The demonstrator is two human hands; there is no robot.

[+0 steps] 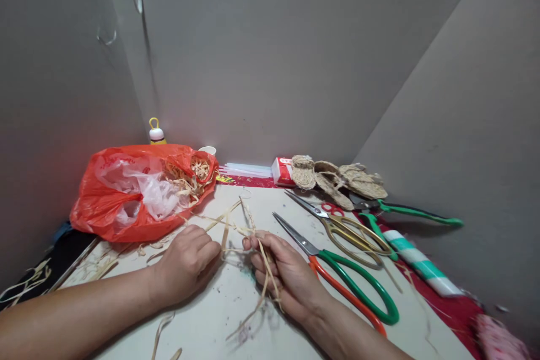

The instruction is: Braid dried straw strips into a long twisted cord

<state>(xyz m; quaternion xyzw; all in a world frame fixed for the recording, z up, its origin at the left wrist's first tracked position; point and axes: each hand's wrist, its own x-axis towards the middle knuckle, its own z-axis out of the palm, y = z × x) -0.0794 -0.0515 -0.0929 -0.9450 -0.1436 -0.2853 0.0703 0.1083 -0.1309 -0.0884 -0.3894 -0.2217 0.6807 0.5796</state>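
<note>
My left hand (188, 261) rests on the white tabletop (219, 309), fingers curled and pinching pale straw strips (236, 230). My right hand (282, 273) sits close beside it, fingers closed around the same bundle of straw strips, whose loose ends trail over my palm toward me. The strips cross between the two hands and fan out toward the back. A red plastic bag (139, 191) full of more straw and clear plastic lies just behind my left hand.
Green-and-orange scissors (350, 281) lie right of my right hand, with gold-handled scissors (346, 228) and green-handled pliers (405, 214) beyond. Small woven straw sandals (333, 177) and a red box (282, 170) sit at the back. A striped roll (417, 261) lies at right. Grey walls enclose the table.
</note>
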